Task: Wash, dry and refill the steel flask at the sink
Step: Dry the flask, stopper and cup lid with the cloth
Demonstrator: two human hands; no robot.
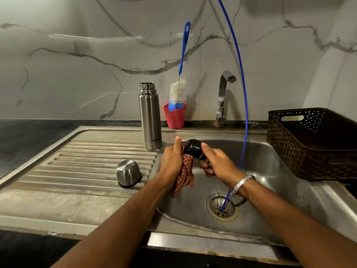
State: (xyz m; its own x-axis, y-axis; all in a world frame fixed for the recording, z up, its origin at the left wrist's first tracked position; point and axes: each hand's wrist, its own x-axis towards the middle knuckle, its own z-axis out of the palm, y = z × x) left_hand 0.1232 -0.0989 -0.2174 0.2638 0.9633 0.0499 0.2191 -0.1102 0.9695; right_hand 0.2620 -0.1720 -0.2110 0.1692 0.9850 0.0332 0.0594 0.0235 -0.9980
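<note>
The steel flask (150, 117) stands upright and uncapped at the back of the drainboard, beside the sink bowl. Its steel cup lid (128, 173) rests upside down on the drainboard ridges. Over the sink's left edge, my left hand (171, 159) grips a red checked cloth (185, 174) pressed against the black inner stopper (193, 148). My right hand (214, 161) holds that stopper from the right side. Both hands meet just in front of the flask.
A red cup (174, 116) holding a blue-handled bottle brush (178, 91) stands behind the sink. The tap (223, 97) is to the right, no water running. A thin blue tube (243, 105) arcs down into the drain (222, 206). A dark woven basket (313, 144) sits at the right.
</note>
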